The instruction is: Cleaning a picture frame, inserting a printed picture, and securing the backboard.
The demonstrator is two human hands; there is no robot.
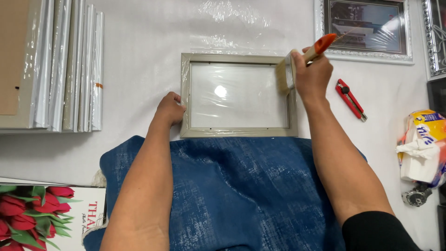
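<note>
Steady frame with left hand pressed flat at edge. Right hand, grip closed on brush: sweep lightly across glass, bristles flat.

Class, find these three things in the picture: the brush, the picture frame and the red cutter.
brush point(284, 76), head view, on its bristles
picture frame point(239, 132), head view, bottom rail
red cutter point(350, 99), head view, mid-handle

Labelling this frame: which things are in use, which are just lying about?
In use: left hand steadying the beige frame; right hand gripping the brush.

Lying about: red cutter, stacked frames, silver framed picture, tissue pack, tulip print.
</note>
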